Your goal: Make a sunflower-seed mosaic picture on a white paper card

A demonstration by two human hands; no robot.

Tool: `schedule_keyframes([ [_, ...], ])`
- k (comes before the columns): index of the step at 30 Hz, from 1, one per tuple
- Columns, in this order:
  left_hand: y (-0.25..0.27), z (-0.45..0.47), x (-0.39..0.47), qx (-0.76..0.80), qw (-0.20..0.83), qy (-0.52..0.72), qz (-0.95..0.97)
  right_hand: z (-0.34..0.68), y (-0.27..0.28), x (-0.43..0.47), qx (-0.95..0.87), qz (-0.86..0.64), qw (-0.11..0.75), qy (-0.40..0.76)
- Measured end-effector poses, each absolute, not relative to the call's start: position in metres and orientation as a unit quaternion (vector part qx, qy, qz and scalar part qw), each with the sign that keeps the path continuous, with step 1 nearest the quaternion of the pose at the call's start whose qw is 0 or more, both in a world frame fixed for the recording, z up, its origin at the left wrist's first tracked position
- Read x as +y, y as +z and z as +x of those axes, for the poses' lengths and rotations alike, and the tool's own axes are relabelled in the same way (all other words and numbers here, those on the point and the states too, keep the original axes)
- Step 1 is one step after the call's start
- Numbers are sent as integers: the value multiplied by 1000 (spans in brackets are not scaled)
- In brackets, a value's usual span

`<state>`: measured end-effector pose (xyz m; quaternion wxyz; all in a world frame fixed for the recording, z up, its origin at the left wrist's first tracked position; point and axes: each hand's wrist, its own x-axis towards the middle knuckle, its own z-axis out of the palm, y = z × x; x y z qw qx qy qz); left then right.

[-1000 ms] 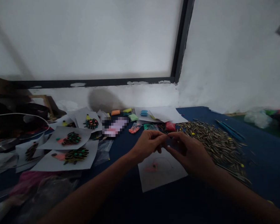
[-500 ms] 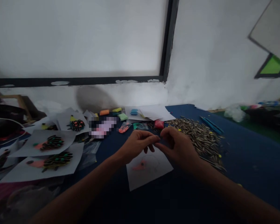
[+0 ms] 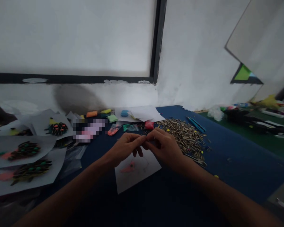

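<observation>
Fingertips of my left hand [image 3: 127, 146] and my right hand [image 3: 164, 145] meet above a sheet of white paper [image 3: 139, 173]. Both hands are pinched; whatever they hold is too small and dark to make out. On that sheet, a flat pink clay shape [image 3: 127, 167] with a dark dot lies beside a drawn outline, partly covered by my hands. Just right of my right hand spreads a pile of striped sunflower seeds [image 3: 186, 134]. A red clay packet [image 3: 149, 125] sits right behind my fingers.
Papers with seed-covered clay hedgehogs [image 3: 35, 170] lie at the left. Orange [image 3: 91, 114] and blue clay packets [image 3: 124, 113] stand near the wall. Blue tweezers [image 3: 196, 124] lie behind the seeds. The blue table's [image 3: 241, 160] right edge borders a green surface.
My view has turned right, so everything sits further left. The fingertips of my two hands have come together from slightly apart. The paper and seeds look the same.
</observation>
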<state>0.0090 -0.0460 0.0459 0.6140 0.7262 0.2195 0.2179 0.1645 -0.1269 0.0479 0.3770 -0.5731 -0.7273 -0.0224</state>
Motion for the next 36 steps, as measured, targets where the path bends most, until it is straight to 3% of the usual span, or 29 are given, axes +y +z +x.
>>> schedule_keyframes([
  [36, 36, 5, -31, 243, 646, 233, 685, 168, 46, -123, -742, -567, 355, -40],
])
